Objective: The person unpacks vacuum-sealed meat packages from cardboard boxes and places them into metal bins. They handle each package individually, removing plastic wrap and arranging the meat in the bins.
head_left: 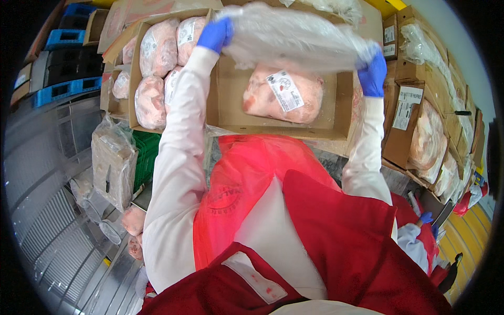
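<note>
Both arms reach forward in white sleeves, with blue gloves on the hands. Between them my left hand [216,35] and my right hand [372,73] stretch a clear plastic sheet [299,39], each closed on one end of it. Under the sheet stands an open cardboard box [344,107]. One large wrapped piece of pink meat [260,97] lies in it, with a white label [285,90] on top. The sheet covers the far part of the box. To the left, next to my left forearm, another box [133,86] holds several wrapped, labelled meat pieces [159,47].
Stacked cardboard boxes [401,118] with meat and loose plastic stand at right. On the left are a green crate [147,149], a plastic-wrapped block [118,149] with a knife [108,179] on it, and blue pallets [65,92]. Another person's gloved hand [426,217] shows at lower right.
</note>
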`<state>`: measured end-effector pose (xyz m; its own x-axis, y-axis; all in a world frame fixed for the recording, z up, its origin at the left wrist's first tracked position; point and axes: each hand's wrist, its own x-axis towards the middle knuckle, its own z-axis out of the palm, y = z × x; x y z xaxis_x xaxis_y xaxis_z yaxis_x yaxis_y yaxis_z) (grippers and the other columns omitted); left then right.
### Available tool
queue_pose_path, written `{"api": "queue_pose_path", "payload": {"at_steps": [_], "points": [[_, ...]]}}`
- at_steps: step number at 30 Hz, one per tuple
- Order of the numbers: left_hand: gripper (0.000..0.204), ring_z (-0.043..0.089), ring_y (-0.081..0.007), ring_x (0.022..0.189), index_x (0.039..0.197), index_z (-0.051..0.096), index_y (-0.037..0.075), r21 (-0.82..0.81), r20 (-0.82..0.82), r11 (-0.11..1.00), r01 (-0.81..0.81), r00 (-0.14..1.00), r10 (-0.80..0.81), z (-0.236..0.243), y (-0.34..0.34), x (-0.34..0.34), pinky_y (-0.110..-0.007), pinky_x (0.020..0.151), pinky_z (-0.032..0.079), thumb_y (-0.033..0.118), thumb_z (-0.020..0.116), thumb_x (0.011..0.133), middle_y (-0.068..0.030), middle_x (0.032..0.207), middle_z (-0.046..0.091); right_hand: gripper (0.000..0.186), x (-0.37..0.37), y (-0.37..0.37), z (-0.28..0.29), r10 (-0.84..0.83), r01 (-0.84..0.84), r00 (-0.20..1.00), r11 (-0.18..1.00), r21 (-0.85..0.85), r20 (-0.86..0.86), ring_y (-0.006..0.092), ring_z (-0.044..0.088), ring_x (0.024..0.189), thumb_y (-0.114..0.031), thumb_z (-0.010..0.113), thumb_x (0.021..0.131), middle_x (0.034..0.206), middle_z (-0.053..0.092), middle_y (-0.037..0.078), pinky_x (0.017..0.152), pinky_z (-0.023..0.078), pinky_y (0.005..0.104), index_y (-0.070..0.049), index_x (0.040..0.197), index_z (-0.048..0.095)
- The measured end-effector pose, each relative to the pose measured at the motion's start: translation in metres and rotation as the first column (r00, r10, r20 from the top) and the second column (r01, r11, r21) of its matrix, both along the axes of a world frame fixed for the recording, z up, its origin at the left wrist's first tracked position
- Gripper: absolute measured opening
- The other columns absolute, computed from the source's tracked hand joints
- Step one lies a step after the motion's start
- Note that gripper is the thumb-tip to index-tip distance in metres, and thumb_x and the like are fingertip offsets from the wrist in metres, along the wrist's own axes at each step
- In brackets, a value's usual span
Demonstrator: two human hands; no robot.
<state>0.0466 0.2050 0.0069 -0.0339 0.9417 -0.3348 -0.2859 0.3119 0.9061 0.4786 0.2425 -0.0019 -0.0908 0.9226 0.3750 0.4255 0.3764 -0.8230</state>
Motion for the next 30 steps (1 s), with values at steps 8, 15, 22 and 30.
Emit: {"api": "queue_pose_path", "payload": {"at_steps": [8, 15, 22, 30], "points": [[0.025, 0.059, -0.0165, 0.071, 0.100, 0.062, 0.003, 0.332, -0.481, 0.921, 0.203, 0.877, -0.020, 0.014, -0.055, 0.084, -0.031, 0.066, 0.047, 0.023, 0.052, 0.088, -0.0077, 0.080, 0.064, 0.056, -0.150, -0.022, 0.059, 0.343, -0.344, 0.939, 0.939, -0.026, -0.026, 0.0207, 0.055, 0.101, -0.020, 0.072, 0.072, 0.117, 0.055, 0.006, 0.080, 0.045, 0.0315, -0.007, 0.120, 0.048], [0.030, 0.061, -0.0228, 0.080, 0.109, 0.059, 0.002, 0.408, -0.497, 0.818, 0.405, 0.850, -0.173, 0.013, -0.093, 0.116, -0.033, 0.076, 0.047, 0.024, 0.049, 0.092, -0.0135, 0.095, 0.063, 0.035, -0.197, -0.074, -0.140, 0.180, -0.200, 0.978, 0.955, -0.218, -0.106, 0.0239, 0.053, 0.105, -0.012, 0.053, 0.083, 0.117, 0.056, 0.014, 0.088, 0.042, 0.0346, -0.001, 0.116, 0.052], [0.052, 0.057, -0.0353, 0.101, 0.120, 0.051, 0.002, 0.188, -0.865, 0.955, 0.228, 0.499, 0.051, 0.029, -0.107, 0.041, -0.037, 0.086, 0.046, 0.033, 0.065, 0.080, -0.0222, 0.111, 0.057, 0.031, -0.233, -0.028, -0.166, 0.001, -0.077, 0.944, 0.973, -0.218, -0.329, 0.0260, 0.051, 0.109, -0.008, 0.046, 0.088, 0.119, 0.055, 0.016, 0.094, 0.040, 0.0349, 0.001, 0.117, 0.052], [0.074, 0.037, -0.0297, 0.125, 0.130, 0.046, 0.009, 0.118, -0.859, 0.893, 0.435, 0.495, -0.128, -0.090, -0.081, 0.057, -0.038, 0.107, 0.024, 0.043, 0.072, 0.069, -0.0143, 0.134, 0.043, 0.030, -0.221, -0.059, 0.009, 0.224, -0.293, 0.929, 0.932, -0.215, -0.295, 0.0286, 0.051, 0.109, -0.007, 0.045, 0.088, 0.120, 0.053, 0.017, 0.093, 0.040, 0.0357, 0.000, 0.117, 0.052]]}}
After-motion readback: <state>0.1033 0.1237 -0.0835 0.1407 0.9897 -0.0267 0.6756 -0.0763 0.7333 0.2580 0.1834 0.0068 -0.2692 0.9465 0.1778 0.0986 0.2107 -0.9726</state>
